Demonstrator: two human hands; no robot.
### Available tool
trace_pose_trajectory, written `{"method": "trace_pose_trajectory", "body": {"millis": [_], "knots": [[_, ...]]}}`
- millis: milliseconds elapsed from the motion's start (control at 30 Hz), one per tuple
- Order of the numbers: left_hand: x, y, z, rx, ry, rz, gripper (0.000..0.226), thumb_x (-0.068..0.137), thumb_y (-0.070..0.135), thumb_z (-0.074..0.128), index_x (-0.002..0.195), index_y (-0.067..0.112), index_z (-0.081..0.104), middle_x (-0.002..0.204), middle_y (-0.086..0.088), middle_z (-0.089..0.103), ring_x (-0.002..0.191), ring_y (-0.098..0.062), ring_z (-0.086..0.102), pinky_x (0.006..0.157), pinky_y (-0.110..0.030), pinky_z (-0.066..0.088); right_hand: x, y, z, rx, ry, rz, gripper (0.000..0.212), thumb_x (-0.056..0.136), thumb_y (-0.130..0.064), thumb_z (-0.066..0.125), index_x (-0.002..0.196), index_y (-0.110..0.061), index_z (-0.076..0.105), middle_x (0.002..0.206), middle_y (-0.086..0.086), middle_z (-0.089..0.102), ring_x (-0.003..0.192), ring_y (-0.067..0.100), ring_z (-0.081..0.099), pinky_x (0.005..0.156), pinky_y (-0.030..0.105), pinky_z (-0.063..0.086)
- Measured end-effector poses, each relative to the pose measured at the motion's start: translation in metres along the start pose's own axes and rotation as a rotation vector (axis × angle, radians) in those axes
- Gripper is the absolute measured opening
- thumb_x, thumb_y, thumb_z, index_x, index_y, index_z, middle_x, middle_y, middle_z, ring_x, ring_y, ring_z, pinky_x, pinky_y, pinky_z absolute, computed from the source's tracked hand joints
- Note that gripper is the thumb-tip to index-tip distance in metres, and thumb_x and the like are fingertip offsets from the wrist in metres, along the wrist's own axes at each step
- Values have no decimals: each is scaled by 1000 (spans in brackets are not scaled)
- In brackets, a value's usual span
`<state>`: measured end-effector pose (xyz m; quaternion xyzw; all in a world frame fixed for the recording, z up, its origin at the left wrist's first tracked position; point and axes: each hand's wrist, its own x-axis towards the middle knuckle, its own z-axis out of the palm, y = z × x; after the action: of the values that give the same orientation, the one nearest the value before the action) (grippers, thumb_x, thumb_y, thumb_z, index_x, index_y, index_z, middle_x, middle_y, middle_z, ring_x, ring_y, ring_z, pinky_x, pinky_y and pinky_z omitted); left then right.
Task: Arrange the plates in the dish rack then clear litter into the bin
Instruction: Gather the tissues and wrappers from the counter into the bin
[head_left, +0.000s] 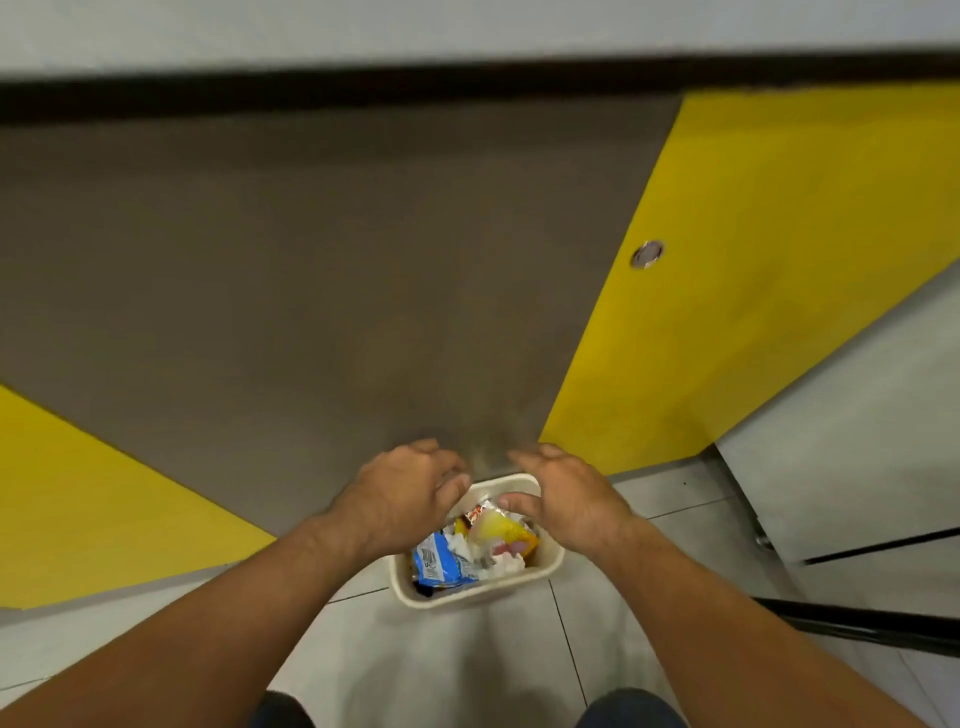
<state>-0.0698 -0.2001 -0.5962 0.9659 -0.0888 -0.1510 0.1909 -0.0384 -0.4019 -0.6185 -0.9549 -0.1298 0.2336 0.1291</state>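
Left hand (410, 493), fingers loosely curled and empty, hovers over the left rim of the bin (467, 597), a cream, round-cornered rectangular tub on the pale tiled floor (519, 670). Inside lie a glossy blue-and-white packet (439, 564), crumpled white tissue (501, 567) and a yellow wrapper (501, 530). Right hand (566, 499), fingers relaxed and apart, holds nothing above the right rim.

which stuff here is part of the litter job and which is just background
Job:
- bin
- blue wrapper and yellow wrapper inside it
- left hand and right hand, above it

Background:
- yellow panel
- round metal fitting
- floor tiles
- black bar
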Motion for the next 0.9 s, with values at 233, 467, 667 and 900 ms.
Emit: {"method": "trace_pose_trajectory", "body": {"millis": [233, 467, 667, 900], "knots": [[-65, 54, -117, -27, -51, -13, 36, 97, 49, 36, 123, 32, 55, 117, 11, 54, 106, -17, 57, 93, -38, 47, -85, -56, -119, 1, 43, -5, 44, 96, -48, 50, 136, -27, 51, 136, -1, 54, 121, 20, 51, 95, 32, 47], [-123, 123, -245, -25, 97, 126, 34, 97, 46, 38, 120, 30, 58, 113, 12, 57, 101, -9, 56, 87, -30, 48, -169, -112, -248, 68, 177, -90, 39, 96, -45, 51, 131, -28, 55, 130, -4, 59, 116, 16, 55, 92, 31, 47], [-143, 165, -354, -33, 258, 265, 38, 93, 49, 36, 112, 28, 61, 106, 8, 63, 95, -12, 58, 81, -32, 48, -212, -147, -355, 126, 379, -146, 33, 93, -41, 57, 122, -26, 63, 120, -5, 63, 106, 14, 60, 90, 26, 45], [-137, 174, -416, -65, 398, 259, 33, 95, 47, 43, 118, 29, 59, 112, 11, 61, 93, -7, 59, 85, -31, 50, -233, -167, -427, 130, 537, -139, 30, 96, -39, 53, 124, -28, 58, 121, -8, 60, 107, 10, 55, 91, 28, 46]]}}
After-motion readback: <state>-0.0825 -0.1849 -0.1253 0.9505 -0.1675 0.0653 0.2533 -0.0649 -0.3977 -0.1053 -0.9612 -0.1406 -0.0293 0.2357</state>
